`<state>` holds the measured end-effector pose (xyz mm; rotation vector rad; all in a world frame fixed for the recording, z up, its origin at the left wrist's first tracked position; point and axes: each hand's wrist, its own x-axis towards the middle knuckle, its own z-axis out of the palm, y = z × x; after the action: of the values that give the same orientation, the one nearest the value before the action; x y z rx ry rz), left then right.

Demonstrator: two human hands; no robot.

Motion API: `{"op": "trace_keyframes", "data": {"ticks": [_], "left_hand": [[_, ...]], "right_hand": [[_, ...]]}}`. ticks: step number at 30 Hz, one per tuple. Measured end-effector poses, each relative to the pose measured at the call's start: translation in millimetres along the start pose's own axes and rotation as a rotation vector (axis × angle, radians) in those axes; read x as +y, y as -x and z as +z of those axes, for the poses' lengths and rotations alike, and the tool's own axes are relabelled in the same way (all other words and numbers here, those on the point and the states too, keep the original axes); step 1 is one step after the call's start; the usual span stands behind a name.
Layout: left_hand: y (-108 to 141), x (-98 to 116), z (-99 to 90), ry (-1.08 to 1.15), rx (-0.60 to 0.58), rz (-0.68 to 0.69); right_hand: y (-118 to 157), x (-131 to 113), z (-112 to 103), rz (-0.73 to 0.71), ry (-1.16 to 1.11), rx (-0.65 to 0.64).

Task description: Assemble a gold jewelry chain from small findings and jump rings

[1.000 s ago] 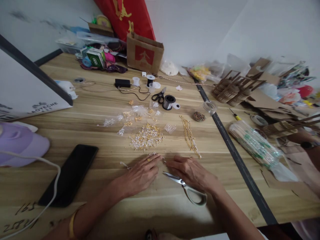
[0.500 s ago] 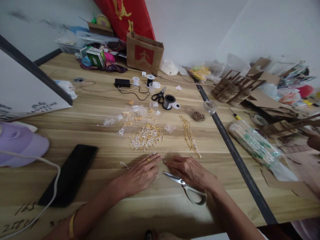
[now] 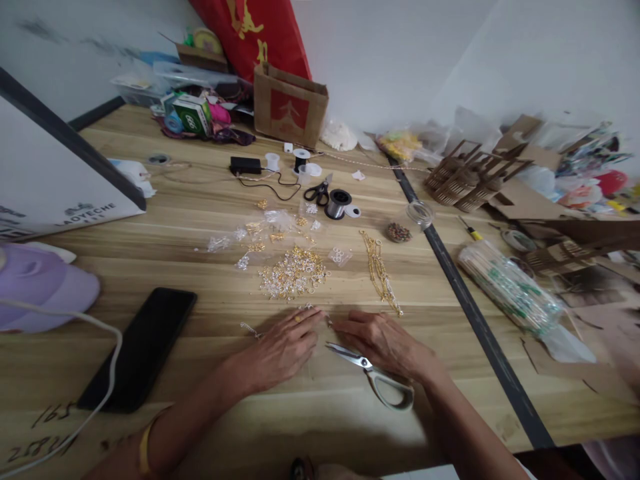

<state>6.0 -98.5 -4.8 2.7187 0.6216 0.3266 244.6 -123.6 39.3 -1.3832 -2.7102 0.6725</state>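
The left grip (image 3: 283, 348) lay palm-down, fingers together; the right grip (image 3: 377, 339) had curled fingers. Whether either pinched anything could not be told. Both positions were essentially unchanged from half a second earlier. A small piece (image 3: 329, 325) sat between them, just beside the right fingertips. Scissors (image 3: 367, 363) lay beside the right grip, a silver chain (image 3: 249, 329) beside the left. Findings (image 3: 293, 273) and gold chains (image 3: 380, 273) lay beyond on the counter (image 3: 225, 433). At far right, a co-worker's arm, distinct a second earlier, no longer showed clearly; this appeared not to affect the handwork.
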Motion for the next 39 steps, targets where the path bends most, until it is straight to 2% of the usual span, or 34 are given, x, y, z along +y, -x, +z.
{"op": "trace_keyframes", "data": {"ticks": [9,20,33,39], "left_hand": [[-0.2,2.0,-3.9,0.021,0.014,0.001],[2.4,1.2,-6.3,0.033,0.057,0.017],[3.6,2.8,-27.2,0.225,0.097,-0.022],[3.7,5.4,-32.3,0.229,0.131,-0.021]], "right_hand": [[0.1,0.1,-2.6,0.005,-0.021,0.027],[2.2,11.0,-5.8,0.060,-0.115,0.137],[-1.0,13.0,-7.6,0.054,-0.229,0.204],[-4.1,-1.5,-9.8,0.082,-0.309,0.273]]}}
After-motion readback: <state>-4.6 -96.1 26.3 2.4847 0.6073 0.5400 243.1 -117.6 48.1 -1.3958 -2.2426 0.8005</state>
